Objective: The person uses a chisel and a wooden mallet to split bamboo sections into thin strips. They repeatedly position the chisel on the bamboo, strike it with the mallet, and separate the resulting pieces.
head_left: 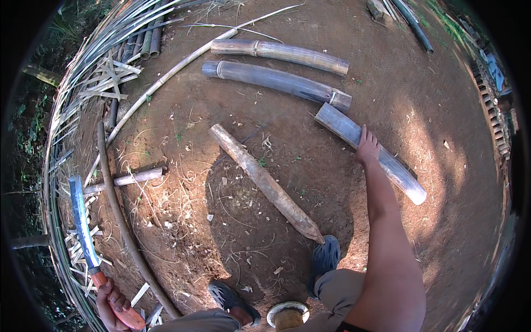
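Ground (pixel 459 221) opens right of our bamboo piece (pixel 398 176), which slants down rightward; our left grip (pixel 115 303) clamps a machete (pixel 83 227); our right grip (pixel 368 148) touches bamboo, closure unclear.

At lower left, the left hand (pixel 113 301) grips a knife (pixel 83 227) by its orange handle (pixel 130 317); right of centre, the right hand (pixel 368 148) touches a bamboo piece (pixel 395 172). A pointed stake (pixel 266 182) lies mid-frame.
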A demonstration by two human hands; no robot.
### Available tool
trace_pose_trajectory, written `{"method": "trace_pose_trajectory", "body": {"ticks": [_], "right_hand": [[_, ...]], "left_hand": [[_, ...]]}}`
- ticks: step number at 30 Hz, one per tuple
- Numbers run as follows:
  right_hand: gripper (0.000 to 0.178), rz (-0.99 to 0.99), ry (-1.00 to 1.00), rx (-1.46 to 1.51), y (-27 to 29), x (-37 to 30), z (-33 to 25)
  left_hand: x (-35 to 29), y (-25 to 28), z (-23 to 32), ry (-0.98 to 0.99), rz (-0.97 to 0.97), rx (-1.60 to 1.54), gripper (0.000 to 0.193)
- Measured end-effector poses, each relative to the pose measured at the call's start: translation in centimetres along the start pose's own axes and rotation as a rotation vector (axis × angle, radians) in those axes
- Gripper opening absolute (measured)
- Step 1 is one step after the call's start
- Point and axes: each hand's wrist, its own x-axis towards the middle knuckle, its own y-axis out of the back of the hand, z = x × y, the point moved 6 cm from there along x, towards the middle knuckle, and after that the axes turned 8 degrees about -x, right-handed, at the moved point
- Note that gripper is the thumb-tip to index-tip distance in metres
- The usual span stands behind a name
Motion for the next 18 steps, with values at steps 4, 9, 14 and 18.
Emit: {"method": "trace_pose_trajectory", "body": {"ticks": [4, 9, 14, 18], "right_hand": [[0.110, -0.169, -0.034, -0.092, 0.7, 1.8, 0.6], [0.107, -0.103, 0.075, 0.039, -1.8, -0.5, 0.7], [0.100, 0.080, 0.300, 0.081, 9.1, -5.8, -4.1], [0.096, 0.413, 0.444, 0.395, 21.6, -11.5, -7.1]], "left_hand": [[1.1, -2.4, -1.5, 0.058, -0.002, 0.028, 0.017], [1.6, -5.7, -3.2, 0.156, -0.108, -0.020, 0.013], [-1.5, -6.9, -3.3, 0.079, -0.099, 0.083, 0.012], [-4.6, -8.0, -3.1, 0.010, -0.128, 0.110, 0.011]]}}
